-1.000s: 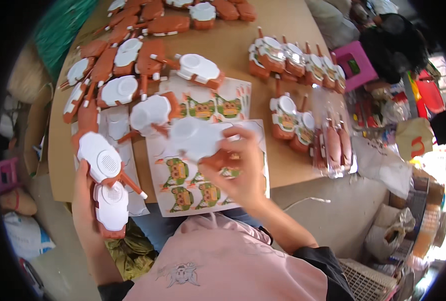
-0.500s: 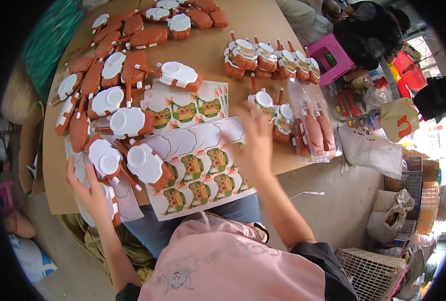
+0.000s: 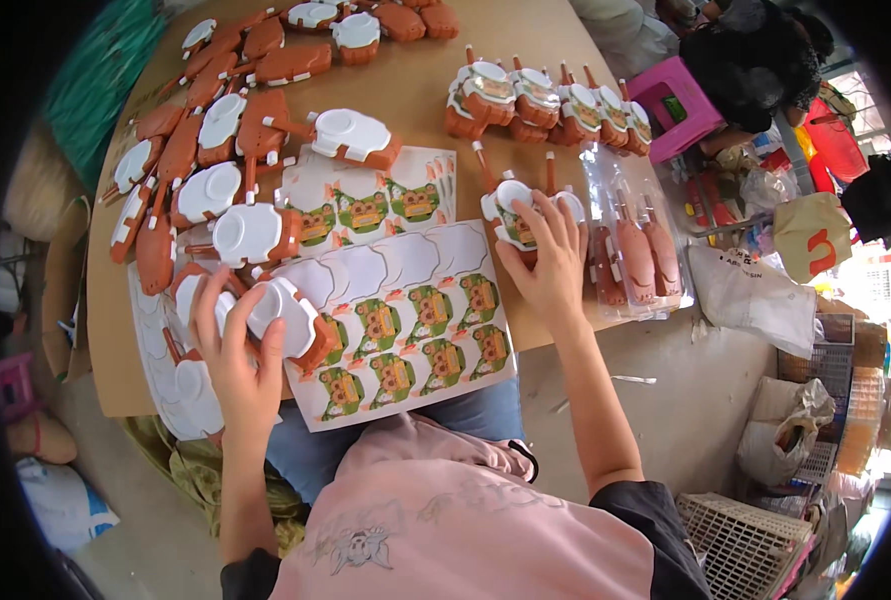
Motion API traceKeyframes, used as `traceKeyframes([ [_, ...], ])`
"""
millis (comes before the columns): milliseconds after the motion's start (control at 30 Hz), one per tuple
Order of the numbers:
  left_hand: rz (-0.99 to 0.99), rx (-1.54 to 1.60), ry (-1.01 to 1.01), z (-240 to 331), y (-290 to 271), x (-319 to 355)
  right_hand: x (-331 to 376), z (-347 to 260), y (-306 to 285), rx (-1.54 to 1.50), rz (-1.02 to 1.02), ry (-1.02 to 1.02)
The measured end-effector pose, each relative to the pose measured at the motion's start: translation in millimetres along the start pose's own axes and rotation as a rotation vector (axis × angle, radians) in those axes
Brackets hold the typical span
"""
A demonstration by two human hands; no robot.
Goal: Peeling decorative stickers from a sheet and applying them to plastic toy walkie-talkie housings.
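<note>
My right hand (image 3: 550, 260) is closed around a brown and white plastic toy tank (image 3: 512, 197) with a sticker on its front, standing on the cardboard-topped table. Its fingers lie over the toy's right side and the thumb is on its near edge. A second toy (image 3: 571, 205) is mostly hidden behind these fingers. On the left, my left hand (image 3: 235, 345) has its fingers apart, with the thumb against a white-topped toy tank (image 3: 290, 315). Another white-topped toy (image 3: 187, 290) lies partly hidden beside its fingers. Between the hands lies a printed sticker sheet (image 3: 405, 330) with its top row peeled off.
Many unstickered toys (image 3: 215, 190) crowd the table's left and far side. A row of stickered toys (image 3: 535, 100) stands at the far right. A clear plastic tray (image 3: 635, 245) holds brown parts near the right edge. Beyond are a pink stool (image 3: 675, 105) and a seated person.
My right hand has come to rest on a stickered toy, which has tilted slightly left. My left hand has moved right, from the near-left toys to the toy beside the sheet.
</note>
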State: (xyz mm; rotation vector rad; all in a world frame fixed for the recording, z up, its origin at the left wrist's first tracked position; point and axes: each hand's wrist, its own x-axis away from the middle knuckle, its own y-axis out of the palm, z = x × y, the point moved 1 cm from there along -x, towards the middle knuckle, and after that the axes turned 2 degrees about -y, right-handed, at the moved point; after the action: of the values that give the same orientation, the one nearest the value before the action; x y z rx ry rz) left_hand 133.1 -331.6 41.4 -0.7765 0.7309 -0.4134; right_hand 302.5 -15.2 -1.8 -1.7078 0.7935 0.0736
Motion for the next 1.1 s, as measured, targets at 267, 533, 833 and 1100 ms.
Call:
traceKeyframes([
  [267, -0.413, -0.136, 0.072, 26, -2, 0, 14, -72, -16, -0.377, -0.001, -0.114],
  [533, -0.524, -0.117, 0.17, 10, 0, -6, 39, -82, 1, -0.361, -0.359, -0.256],
  [833, -0.511, -0.154, 0.106, 16, -9, -1, 38, -75, -25, -0.434, -0.252, -0.128],
  [1100, -0.464, 0.191, 0.227, 53, 25, 17, 79, -48, -36, -0.318, -0.178, 0.429],
])
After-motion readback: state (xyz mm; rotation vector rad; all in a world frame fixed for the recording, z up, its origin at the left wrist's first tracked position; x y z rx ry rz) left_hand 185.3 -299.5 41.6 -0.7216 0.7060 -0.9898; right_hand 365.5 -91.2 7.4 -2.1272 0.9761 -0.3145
